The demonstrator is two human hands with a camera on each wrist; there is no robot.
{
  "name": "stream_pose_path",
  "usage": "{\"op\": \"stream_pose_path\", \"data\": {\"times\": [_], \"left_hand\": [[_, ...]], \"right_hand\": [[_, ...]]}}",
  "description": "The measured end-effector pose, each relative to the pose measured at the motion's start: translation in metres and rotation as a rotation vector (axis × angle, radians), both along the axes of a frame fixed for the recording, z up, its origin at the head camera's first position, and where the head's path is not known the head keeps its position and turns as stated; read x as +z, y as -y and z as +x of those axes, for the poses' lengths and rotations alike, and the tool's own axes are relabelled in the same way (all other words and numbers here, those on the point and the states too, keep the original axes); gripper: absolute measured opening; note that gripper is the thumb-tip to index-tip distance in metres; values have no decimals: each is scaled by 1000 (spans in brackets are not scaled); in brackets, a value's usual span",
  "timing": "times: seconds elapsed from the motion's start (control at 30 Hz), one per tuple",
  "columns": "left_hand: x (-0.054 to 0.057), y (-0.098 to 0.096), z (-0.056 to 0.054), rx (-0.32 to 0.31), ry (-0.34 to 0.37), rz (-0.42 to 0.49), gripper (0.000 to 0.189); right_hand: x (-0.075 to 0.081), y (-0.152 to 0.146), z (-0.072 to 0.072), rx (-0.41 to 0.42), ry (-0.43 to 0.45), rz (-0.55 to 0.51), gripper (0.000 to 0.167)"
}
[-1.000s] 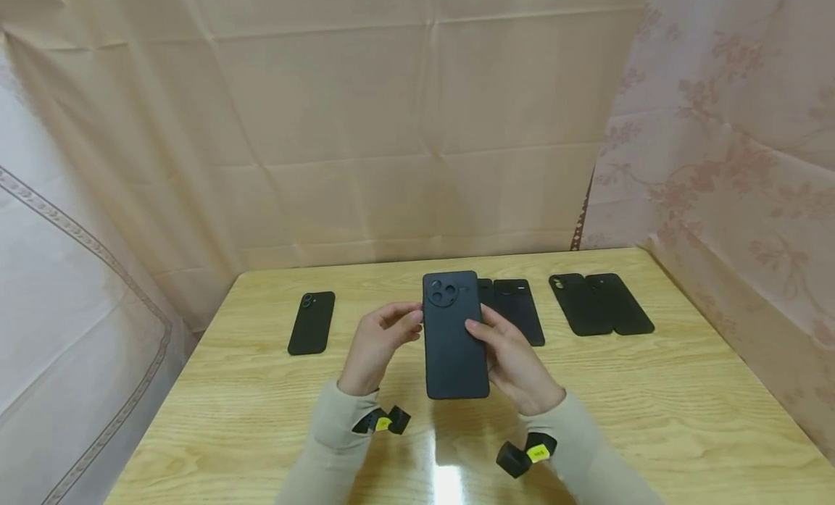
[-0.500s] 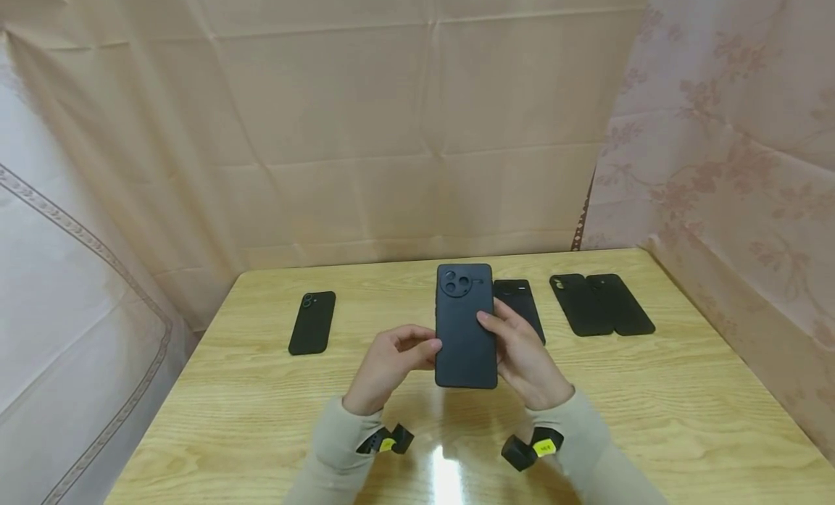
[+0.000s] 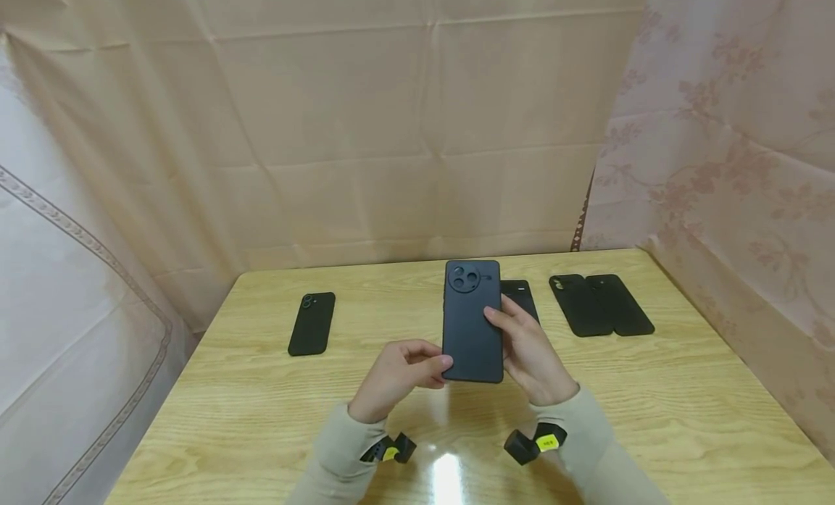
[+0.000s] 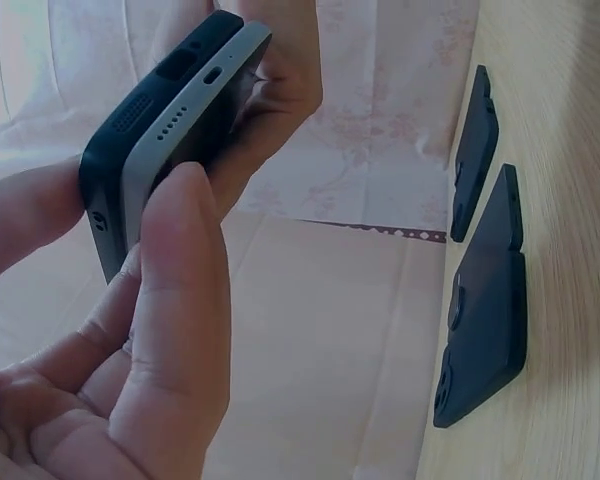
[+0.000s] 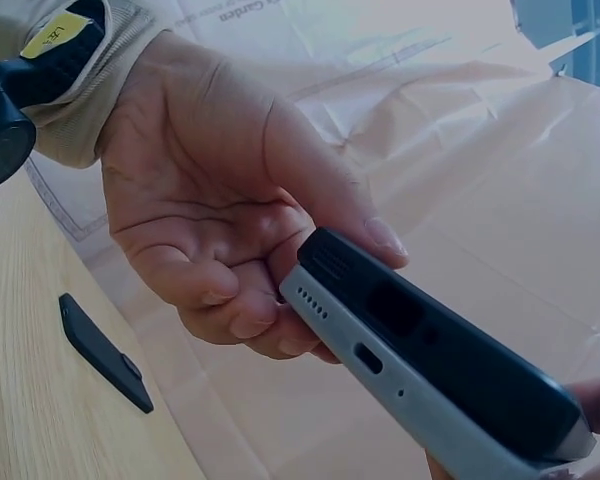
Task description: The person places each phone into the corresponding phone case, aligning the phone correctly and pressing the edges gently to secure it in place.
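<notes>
In the head view a black phone case (image 3: 471, 331) is held up over the table, its back and round camera ring facing me. Under the case sits a silver-edged phone (image 4: 170, 130). At the bottom end, in the right wrist view, the phone's edge (image 5: 368, 358) with its charging port shows outside the case, out of line with the case's cutout. My left hand (image 3: 401, 374) pinches the lower left corner, thumb on the case back and fingers on the screen side. My right hand (image 3: 531, 349) grips the right edge, thumb on the case back.
A black phone (image 3: 312, 324) lies on the wooden table (image 3: 261, 418) at the left. Behind the held phone, partly hidden, lies another dark phone-shaped item (image 3: 522, 296). Two black phone-shaped items (image 3: 580, 306) lie side by side at the right. Cloth hangs around the table.
The phone and case have moved right and slightly up in the head view. My left hand has slid down along the left edge to the lower corner; the right hand keeps its grip.
</notes>
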State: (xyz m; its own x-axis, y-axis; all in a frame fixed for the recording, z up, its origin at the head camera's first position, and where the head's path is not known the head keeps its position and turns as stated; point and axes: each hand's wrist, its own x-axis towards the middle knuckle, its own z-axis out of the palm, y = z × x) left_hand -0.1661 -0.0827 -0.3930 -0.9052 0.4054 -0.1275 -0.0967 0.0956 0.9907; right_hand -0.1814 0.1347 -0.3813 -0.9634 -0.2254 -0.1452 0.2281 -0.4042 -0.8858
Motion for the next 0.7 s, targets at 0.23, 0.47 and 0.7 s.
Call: {"op": "stream_pose_path", "data": {"times": [0.23,0.47,0.7], "left_hand": [[-1,-2,0,-25,-3,-4,30],[-3,-3,1,-26,-8,4,31],[-3,-3,2,-20,-10,25,29]], "right_hand": [[1,-1,1,-2,-33,-17,51],[1,-1,2,8,-38,-13,51],[-1,0,1,11,-44,-2,52]]}}
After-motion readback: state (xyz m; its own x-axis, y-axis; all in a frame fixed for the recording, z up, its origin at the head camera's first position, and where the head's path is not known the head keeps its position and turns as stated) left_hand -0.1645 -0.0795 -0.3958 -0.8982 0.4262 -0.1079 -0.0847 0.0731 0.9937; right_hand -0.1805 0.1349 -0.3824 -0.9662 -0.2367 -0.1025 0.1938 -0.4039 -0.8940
